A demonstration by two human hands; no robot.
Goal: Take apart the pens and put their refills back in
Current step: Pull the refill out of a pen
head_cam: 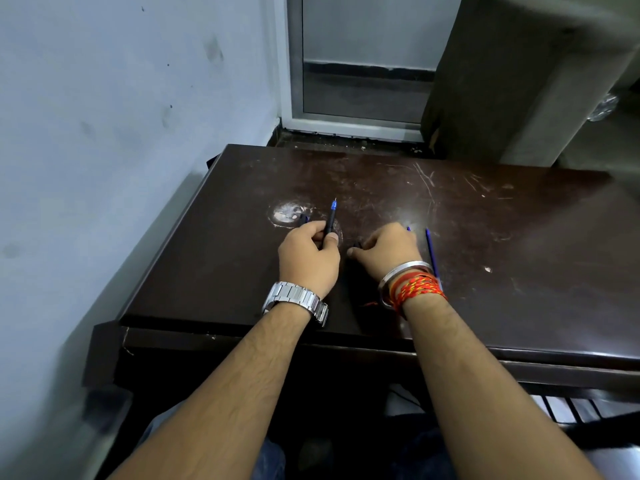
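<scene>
Left hand [308, 256] gripping pen [330, 220] at frame centre, tip up; right hand [388, 249] curled over something dark, contents unclear. Refill [432, 252] just right, on table [519, 237]. Better held steady while twisting apart.

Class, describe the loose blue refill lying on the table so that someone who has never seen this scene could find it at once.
Start at the dark, scratched table and find the right hand, whose wrist wears a metal bangle and red threads. Just to the right of that hand lies the refill, pointing away from the person. Unlike the thicker black pen in the left hand, it is a bare, thin blue stick that nobody holds.
</scene>
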